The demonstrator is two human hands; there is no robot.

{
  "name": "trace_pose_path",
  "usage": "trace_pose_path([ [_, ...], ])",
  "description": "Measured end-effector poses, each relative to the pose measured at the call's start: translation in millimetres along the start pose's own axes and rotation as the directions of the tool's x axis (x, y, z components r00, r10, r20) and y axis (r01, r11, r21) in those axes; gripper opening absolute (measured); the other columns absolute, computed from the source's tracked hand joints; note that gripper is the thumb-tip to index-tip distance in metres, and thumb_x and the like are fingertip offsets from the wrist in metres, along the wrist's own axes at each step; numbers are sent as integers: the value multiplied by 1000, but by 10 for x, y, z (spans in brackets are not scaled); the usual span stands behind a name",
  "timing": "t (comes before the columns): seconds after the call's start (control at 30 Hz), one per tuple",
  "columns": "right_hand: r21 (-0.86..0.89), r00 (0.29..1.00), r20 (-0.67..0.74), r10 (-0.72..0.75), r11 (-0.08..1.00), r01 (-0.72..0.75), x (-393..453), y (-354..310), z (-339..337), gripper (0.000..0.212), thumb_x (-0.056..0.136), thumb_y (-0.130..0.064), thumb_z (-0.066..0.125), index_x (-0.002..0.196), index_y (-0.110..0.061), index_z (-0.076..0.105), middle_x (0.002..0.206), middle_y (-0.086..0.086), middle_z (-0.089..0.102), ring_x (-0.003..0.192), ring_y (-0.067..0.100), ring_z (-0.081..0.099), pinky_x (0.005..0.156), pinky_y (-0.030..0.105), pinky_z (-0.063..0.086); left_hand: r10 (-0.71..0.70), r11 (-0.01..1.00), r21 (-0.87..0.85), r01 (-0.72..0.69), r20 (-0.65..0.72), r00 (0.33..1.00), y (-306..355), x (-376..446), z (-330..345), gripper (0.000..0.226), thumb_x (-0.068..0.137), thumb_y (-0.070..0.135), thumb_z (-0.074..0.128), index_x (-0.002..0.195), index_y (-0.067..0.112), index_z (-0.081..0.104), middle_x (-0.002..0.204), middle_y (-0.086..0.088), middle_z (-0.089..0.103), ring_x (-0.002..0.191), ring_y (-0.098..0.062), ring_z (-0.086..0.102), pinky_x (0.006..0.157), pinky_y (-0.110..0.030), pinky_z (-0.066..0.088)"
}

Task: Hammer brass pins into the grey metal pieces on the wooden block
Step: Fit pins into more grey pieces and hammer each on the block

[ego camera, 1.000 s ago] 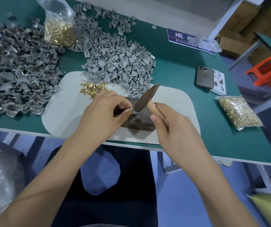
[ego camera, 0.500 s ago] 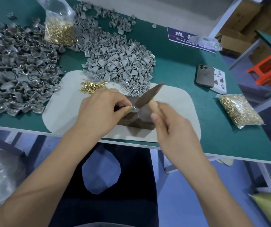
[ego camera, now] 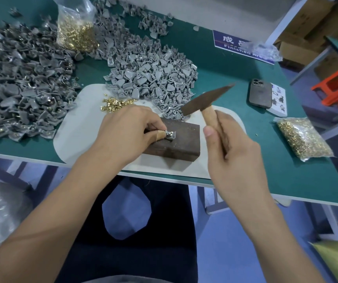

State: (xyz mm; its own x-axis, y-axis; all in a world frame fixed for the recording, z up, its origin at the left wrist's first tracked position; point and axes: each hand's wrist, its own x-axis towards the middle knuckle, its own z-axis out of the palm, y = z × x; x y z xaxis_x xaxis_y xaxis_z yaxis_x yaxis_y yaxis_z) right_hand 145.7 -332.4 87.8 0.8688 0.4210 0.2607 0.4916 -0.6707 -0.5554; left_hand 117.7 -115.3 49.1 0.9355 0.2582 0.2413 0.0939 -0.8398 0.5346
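While left hand (ego camera: pixel 123 129) pinches the grey metal piece (ego camera: pixel 171 135) flat on the wooden block (ego camera: pixel 176 141), mid-table on the pale mat, right hand (ego camera: pixel 231 152) grips the hammer (ego camera: pixel 206 101), head raised. Mid-strike step. Next: a short square blow on the pin, clear of the fingertips.

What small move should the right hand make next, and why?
Probably bring the hammer down onto the grey piece. The right hand holds the hammer raised above the block, and the left hand pinches the piece on the block, with a pin seemingly standing in it.
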Motion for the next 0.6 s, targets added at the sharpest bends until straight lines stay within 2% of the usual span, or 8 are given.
trace_pose_path([
  [0.1,-184,982,184,-38,980,72,-31,-15,35,22,104,-42,44,126,-43,47,76,-7,62,74,36,58,64,43,50,4,1000,9,-4,7,1000,4,-1,-8,8,82,46,78,87,40,75,74,22,60,78,-4,55,60,-20,33],
  [0.2,-118,999,33,-27,993,30,-15,22,-21,23,103,-46,42,124,-40,51,71,-6,59,66,31,54,60,43,50,4,1000,6,-4,13,1000,2,2,-15,7,83,45,77,87,40,76,76,21,61,79,-2,55,61,-25,34],
  [0.27,-50,999,-33,-33,998,31,-27,10,-10,26,104,-46,40,126,-39,52,74,-8,61,66,27,54,59,41,48,2,1000,7,-2,10,1000,6,2,-14,7,83,45,78,87,40,76,76,22,61,79,-2,54,62,-26,33],
  [0.33,-82,997,71,-34,996,39,-37,1,27,26,105,-44,40,128,-39,50,81,-1,67,72,34,58,63,44,51,2,1000,17,-2,8,1000,10,4,-11,7,83,45,78,87,40,76,75,22,60,79,-2,54,61,-25,33],
  [0.4,-153,982,187,-25,987,54,-40,23,26,24,104,-44,41,127,-41,49,78,1,66,74,38,58,65,47,52,2,1000,23,-2,11,1000,6,4,-6,7,83,46,77,88,41,76,75,21,60,79,-4,55,62,-26,34],
  [0.47,-124,996,89,-27,992,38,-20,41,-8,28,103,-47,40,128,-41,51,73,-7,60,67,30,55,63,44,52,-3,1000,19,2,15,1000,-1,7,-3,7,84,46,77,88,41,76,76,22,60,80,-4,55,64,-27,36],
  [0.53,4,999,-40,-30,1000,30,-28,37,-21,28,103,-46,42,128,-39,53,72,-11,57,63,22,52,60,40,49,-6,1000,16,6,14,1000,-4,7,-2,6,84,45,77,88,41,76,76,22,61,81,-3,56,65,-27,36],
  [0.6,-12,999,14,-49,999,49,-50,15,13,21,105,-43,43,124,-41,51,72,-9,59,65,25,55,61,40,49,-3,1000,19,3,15,1000,-3,5,0,6,84,45,76,89,41,76,77,21,61,81,-4,56,66,-27,37],
])
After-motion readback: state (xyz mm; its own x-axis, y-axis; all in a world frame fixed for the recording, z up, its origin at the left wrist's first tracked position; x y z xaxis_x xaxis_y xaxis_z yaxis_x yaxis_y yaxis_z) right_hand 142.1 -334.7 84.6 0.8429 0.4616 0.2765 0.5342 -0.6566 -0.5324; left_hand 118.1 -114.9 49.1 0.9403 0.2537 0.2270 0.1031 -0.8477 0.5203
